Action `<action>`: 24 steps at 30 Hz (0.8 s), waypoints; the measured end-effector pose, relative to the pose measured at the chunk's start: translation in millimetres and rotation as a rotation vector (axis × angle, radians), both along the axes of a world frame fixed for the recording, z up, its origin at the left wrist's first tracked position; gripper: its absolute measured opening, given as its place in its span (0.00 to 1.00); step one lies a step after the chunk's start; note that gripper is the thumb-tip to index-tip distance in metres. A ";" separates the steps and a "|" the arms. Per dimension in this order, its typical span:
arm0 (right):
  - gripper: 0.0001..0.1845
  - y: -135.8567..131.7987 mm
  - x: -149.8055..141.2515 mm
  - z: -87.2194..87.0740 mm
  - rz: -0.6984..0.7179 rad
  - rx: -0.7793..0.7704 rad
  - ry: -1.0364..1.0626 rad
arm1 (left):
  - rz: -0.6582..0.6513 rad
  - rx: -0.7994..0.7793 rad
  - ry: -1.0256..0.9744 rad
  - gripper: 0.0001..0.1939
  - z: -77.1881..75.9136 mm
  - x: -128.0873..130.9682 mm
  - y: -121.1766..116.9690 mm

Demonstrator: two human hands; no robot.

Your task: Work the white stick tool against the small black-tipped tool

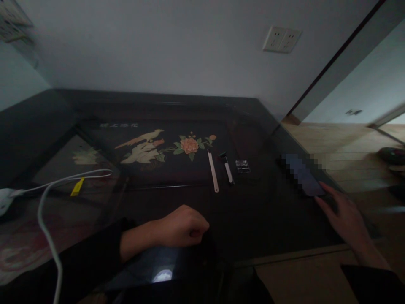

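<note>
My left hand [186, 227] rests as a closed fist on the dark glossy table [171, 202]; nothing shows in it. At the table's right side, my right hand [346, 217] has thumb and forefinger on the near end of a smartphone [311, 182], which lies flat; its other fingers are partly hidden. Beyond the fist lie three things side by side, apart from both hands. They are a slim pale strip [213, 172] with a small hole at its near end, a razor [228, 172] with a white handle and dark green head, and a small clear plastic case [242, 166].
A white cable [47, 230] loops across the table's left side from a white plug [4, 200], beside a yellow tag [77, 187]. Bird and flower pictures [190, 145] decorate the tabletop. Behind rises a pale wall with sockets [281, 39]; wooden floor [335, 147] lies right.
</note>
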State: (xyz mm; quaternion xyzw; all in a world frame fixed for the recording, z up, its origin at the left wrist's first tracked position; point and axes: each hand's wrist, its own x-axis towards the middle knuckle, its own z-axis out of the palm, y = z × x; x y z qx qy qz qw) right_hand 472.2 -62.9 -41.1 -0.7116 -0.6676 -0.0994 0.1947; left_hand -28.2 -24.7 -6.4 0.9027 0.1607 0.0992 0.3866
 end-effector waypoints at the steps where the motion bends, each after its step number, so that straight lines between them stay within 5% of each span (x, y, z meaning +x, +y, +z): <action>1: 0.32 0.2 -0.3 -0.2 0.013 0.003 -0.014 | 0.001 0.004 0.003 0.14 -0.1 0.0 0.1; 24: 0.25 -7.8 -13.4 3.0 0.143 0.028 -0.121 | 0.015 0.010 0.004 0.14 -2.6 1.3 -0.8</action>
